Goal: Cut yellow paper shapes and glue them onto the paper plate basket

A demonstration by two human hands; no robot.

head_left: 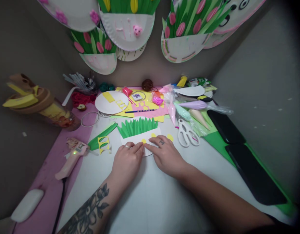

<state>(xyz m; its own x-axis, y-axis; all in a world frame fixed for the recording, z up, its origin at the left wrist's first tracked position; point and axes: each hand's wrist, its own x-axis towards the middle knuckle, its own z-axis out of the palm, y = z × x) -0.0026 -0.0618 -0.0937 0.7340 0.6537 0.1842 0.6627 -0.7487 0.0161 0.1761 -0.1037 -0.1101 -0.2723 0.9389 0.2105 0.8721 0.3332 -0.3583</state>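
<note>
Both hands meet over the lower part of a white paper plate (129, 140) that has a row of green paper grass (137, 126) along its upper part. At the meeting point is a small yellow paper piece (143, 141). My left hand (129, 159) is closed, its fingertips pinched at that piece. My right hand (168, 154) has its index fingertip on the same piece, its thumb tucked below. More yellow paper dots (169, 137) lie just beyond the right hand. The hands hide the plate's lower edge in part.
To the left lie a pink glue gun (73, 157), green paper strips (102, 136) and a yellow paper scrap (104, 145). White scissors (187, 133) and piping bags of clay (193, 104) sit at the right. Black phone-like slabs (254, 174) line the right edge. A tall cup (55, 112) stands left.
</note>
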